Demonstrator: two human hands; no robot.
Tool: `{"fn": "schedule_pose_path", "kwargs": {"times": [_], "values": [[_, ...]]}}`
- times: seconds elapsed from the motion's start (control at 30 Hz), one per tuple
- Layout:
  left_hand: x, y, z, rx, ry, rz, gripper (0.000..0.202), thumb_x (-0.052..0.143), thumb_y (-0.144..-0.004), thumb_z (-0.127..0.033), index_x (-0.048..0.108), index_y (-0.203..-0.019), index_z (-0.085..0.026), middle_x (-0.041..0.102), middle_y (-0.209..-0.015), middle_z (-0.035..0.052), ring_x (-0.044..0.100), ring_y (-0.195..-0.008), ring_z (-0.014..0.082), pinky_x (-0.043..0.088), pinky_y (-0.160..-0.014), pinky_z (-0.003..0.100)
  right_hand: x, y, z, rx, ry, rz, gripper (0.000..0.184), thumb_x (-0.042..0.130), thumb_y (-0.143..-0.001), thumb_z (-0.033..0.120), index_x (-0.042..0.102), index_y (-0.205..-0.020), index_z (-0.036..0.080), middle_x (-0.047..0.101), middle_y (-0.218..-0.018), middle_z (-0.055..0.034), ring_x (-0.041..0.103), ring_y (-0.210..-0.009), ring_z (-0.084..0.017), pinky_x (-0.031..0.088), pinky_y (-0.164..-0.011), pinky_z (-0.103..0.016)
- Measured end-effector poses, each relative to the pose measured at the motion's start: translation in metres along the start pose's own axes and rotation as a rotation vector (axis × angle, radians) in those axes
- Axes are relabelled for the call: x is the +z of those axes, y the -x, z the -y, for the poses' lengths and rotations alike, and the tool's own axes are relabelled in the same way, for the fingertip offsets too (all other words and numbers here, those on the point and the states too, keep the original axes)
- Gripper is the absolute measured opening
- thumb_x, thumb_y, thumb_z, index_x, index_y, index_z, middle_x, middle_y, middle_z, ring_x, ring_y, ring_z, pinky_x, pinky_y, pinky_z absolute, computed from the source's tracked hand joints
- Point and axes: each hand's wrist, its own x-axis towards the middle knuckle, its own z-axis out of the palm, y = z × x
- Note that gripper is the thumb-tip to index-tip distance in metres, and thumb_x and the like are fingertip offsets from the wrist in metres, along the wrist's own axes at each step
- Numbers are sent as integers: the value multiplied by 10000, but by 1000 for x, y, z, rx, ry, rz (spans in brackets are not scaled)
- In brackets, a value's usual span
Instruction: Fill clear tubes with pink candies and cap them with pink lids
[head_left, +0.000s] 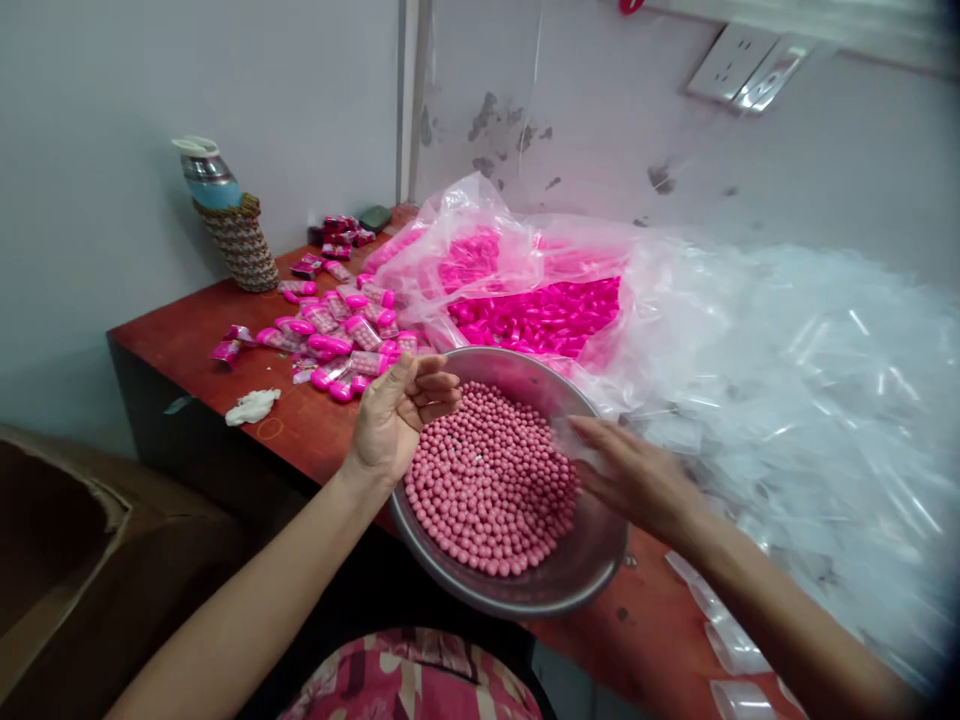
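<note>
A metal bowl (600, 570) of round pink beads or candies (487, 480) sits at the table's front edge. Above its left rim is my left hand (394, 415), palm turned inward, fingers loosely bent and apart, with nothing visible in it. My right hand (637, 475), smeared by motion, is over the bowl's right side. Its fingers are closed on a translucent plastic container (577, 440), blurred and partly hidden. Left of the bowl lies a pile of small clear containers with pink caps (349, 335), filled with pink balls.
Behind the bowl, an open plastic bag holds bright pink caps (540, 315). A large heap of clear plastic containers (787, 370) covers the right side. A bottle in a woven holder (236, 240), a white crumpled wad (253, 407) and a cardboard box (127, 540) are to the left.
</note>
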Motion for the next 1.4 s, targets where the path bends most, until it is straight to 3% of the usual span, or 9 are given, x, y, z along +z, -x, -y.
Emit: {"fn": "schedule_pose_path", "kwargs": {"times": [0.07, 0.2, 0.33, 0.43, 0.67, 0.83, 1.0, 1.27, 1.4], "values": [[-1, 5, 0, 11, -2, -18, 299, 603, -736, -393, 662, -827, -115, 700, -703, 51, 661, -654, 144, 541, -660, 259, 13, -42, 24, -184, 21, 165, 344, 448, -815, 200, 472, -1151, 126, 597, -1074, -136, 595, -937, -224, 498, -789, -324], [-6, 16, -1, 30, -41, 26, 282, 628, -725, -363, 668, -844, -110, 703, -723, 66, 664, -690, 159, 540, -666, 265, 59, -100, 60, -309, 158, 433, 211, 382, -813, 58, 552, -937, 77, 609, -875, -162, 588, -780, -235, 485, -684, -351], [-9, 20, 0, 98, -45, 21, 241, 637, -726, -315, 674, -851, -113, 703, -740, 79, 665, -736, 185, 536, -699, 295, 96, -124, 87, -489, 95, 512, 212, 345, -840, 55, 548, -898, 75, 596, -882, -168, 563, -798, -216, 458, -705, -342], [-9, 17, 1, 165, -22, -45, 193, 633, -735, -276, 668, -855, -130, 702, -789, 75, 655, -812, 193, 511, -781, 326, 105, -128, 98, -511, -94, 531, 188, 426, -813, 101, 518, -976, 109, 588, -922, -108, 552, -782, -165, 455, -689, -283], [-10, 12, 11, 210, -226, -126, 257, 600, -766, -236, 628, -1013, -171, 629, -1100, 70, 535, -1093, 198, 354, -992, 350, 66, -114, 84, 144, -1343, 633, 324, 589, -725, 169, 493, -1034, 178, 553, -906, -11, 547, -803, -118, 456, -735, -264], [-5, 14, 14, 27, -584, 32, 332, 595, -753, -221, 621, -1078, -159, 617, -1144, 83, 527, -1102, 223, 355, -991, 366, 43, -96, 80, 399, -1766, 505, 390, 672, -671, 159, 525, -1027, 217, 582, -978, -10, 556, -908, -132, 421, -861, -313], [1, 16, 13, 11, -729, 241, 271, 582, -748, -204, 670, -1001, -162, 678, -991, 69, 589, -972, 223, 425, -907, 355, 46, -86, 80, 427, -1805, 486, 274, 684, -691, 211, 564, -937, 204, 632, -890, -11, 598, -841, -147, 450, -836, -362], [4, 14, 15, -214, -470, 123, 255, 672, -675, -200, 678, -918, -122, 676, -836, 59, 617, -711, 123, 492, -709, 242, 30, -83, 76, 306, -1438, 251, 288, 646, -735, 262, 557, -1006, 218, 627, -896, -14, 595, -798, -143, 498, -721, -309], [7, 16, 12, -190, -443, 130, 281, 678, -685, -212, 663, -958, -148, 676, -876, 56, 620, -754, 131, 497, -734, 255, 22, -86, 59, 284, -1336, 292, 257, 629, -742, 305, 594, -963, 180, 637, -846, -26, 602, -742, -140, 499, -701, -298]]}}
